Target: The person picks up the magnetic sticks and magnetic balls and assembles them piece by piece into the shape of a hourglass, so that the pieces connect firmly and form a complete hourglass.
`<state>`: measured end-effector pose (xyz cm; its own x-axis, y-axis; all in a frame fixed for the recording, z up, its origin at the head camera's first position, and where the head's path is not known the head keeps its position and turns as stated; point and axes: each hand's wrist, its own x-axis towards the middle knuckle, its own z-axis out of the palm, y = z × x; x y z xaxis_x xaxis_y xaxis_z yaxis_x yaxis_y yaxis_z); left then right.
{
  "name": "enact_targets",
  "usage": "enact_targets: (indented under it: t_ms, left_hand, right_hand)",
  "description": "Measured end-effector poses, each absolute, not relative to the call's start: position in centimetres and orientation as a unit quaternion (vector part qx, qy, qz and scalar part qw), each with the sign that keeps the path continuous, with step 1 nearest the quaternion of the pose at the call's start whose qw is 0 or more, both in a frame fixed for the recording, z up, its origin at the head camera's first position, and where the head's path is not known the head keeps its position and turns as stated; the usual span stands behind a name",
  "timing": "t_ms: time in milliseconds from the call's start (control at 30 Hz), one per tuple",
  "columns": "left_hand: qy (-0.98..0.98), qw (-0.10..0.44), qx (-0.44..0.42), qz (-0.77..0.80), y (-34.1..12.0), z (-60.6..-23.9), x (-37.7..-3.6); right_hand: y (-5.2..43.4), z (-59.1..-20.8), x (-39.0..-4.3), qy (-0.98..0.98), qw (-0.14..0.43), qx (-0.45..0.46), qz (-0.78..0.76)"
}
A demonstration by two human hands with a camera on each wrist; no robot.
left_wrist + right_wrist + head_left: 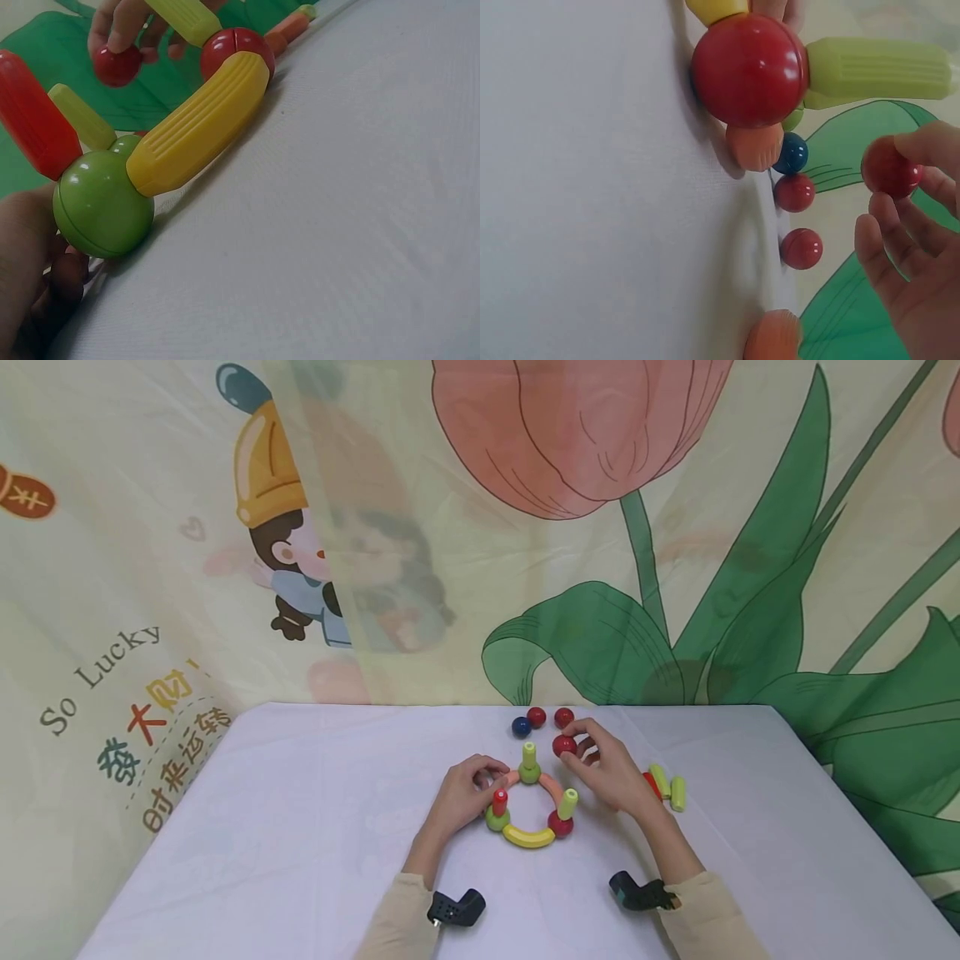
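A ring of toy balls and curved rods lies on the table; its front rod is yellow and its two rear ones are orange. My left hand grips the ring's left side by an orange rod, beside a green ball bearing an upright red rod. A second green ball at the back and a red ball at the right each carry a light green rod. Above the table, beyond the ring's right side, my right hand pinches a separate red ball between thumb and fingers.
Near the table's far edge sit a blue ball and two red balls, one left and one right. Light green rods and a red rod lie right of my right hand. A printed cloth hangs behind the table.
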<state>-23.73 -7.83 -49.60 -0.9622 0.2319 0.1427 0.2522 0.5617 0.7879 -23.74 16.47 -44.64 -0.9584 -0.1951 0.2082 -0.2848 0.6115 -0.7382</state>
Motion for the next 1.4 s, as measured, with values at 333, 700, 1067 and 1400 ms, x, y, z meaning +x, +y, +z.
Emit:
enact_targets:
  t_ms: [333, 700, 1067, 1400]
  left_hand:
    - [-0.887, -0.001, -0.128, -0.443, -7.9, -49.6, -23.8]
    - [-0.885, -0.001, -0.133, -0.447, -7.8, -49.9, -23.9]
    - [-0.883, 0.002, -0.142, -0.447, -8.1, -49.7, -23.9]
    - [-0.881, -0.005, -0.139, -0.453, -8.1, -49.7, -23.9]
  right_hand:
    - [17.0, -44.5, -22.2, -0.88, 0.044, 0.123, 0.456]
    - [18.1, -43.8, -20.8, -0.843, 0.004, 0.147, 0.518]
    - [19.1, -42.9, -20.0, -0.819, -0.035, 0.195, 0.539]
    - [19.2, -43.1, -20.0, -0.816, -0.057, 0.239, 0.523]
